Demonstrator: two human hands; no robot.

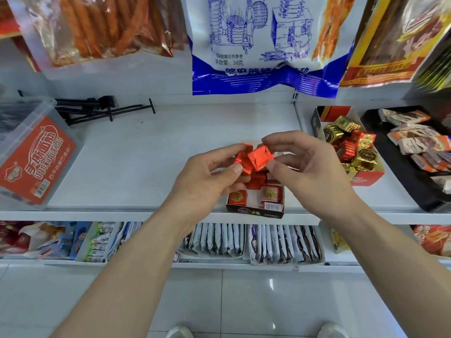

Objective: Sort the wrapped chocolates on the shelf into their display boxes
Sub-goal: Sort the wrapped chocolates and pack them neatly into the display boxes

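Left hand (pixel 207 176): fingers (pixel 235 170) curled, thumb and forefinger pinching a red foil chocolate (pixel 240 159). Right hand (pixel 310 167): same grip, thumb and forefinger closed on a second red chocolate (pixel 260 158), other fingers loosely spread. The two pieces touch edge to edge in the air between the hands.

Directly under the fingers: dark display box (pixel 253 212) at the front edge of the white shelf (pixel 146 154), part filled with red-wrapped pieces, some showing round gold labels.

Right of the right fingers, apart from them: red display box (pixel 366 178) with gold and red pieces mixed. Just beyond it, a black tray (pixel 400 167) of white-and-orange wrapped bars.

Well left of the left fingers: clear plastic tub (pixel 36 154) with a red label, tilted. Behind it, black hooks (pixel 97 109) lying flat on the shelf.

Above and behind the fingers: hanging blue-and-white snack bag (pixel 256 45), with orange snack packs either side.
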